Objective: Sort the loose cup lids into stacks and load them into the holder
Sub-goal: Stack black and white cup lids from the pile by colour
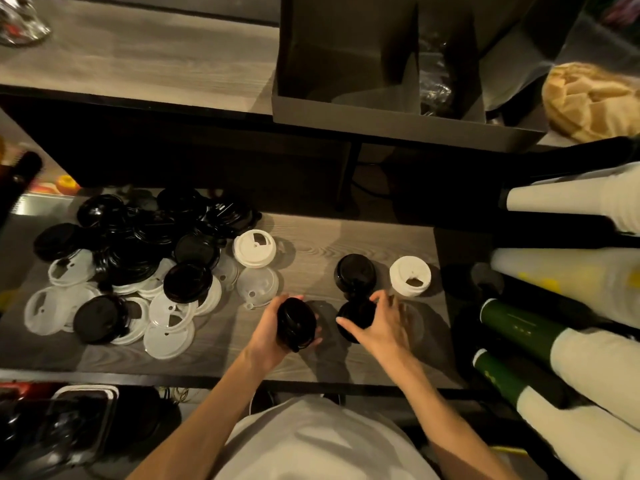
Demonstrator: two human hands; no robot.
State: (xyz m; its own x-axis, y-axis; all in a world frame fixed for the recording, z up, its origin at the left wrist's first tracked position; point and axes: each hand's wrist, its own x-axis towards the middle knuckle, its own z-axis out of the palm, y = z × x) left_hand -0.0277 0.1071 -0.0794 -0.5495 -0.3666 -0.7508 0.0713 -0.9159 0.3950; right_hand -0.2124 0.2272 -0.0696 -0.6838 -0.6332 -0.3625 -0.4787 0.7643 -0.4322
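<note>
Black lids (pixel 296 323) are gripped as a short stack in the left hand (pixel 273 332); just beside it, the right hand (pixel 377 325) is curled over a black stack (pixel 356 318) on the counter (pixel 346 237). Rims should be squared before nesting. Loose lids (pixel 145 258) lie beyond the left hand.

Loose black and clear lids (pixel 138 268), heaped

Non-task stuff: bagged bread (pixel 588 98) far right on the upper shelf (pixel 138 64), crumpled clear plastic thing (pixel 20 19) (too blurry to ID) at its far-left corner, sleeved cup stacks (pixel 571 199) lying along the right edge, clear lidded container (pixel 69 427) below the tabletop (pixel 346 237) at lower left.
</note>
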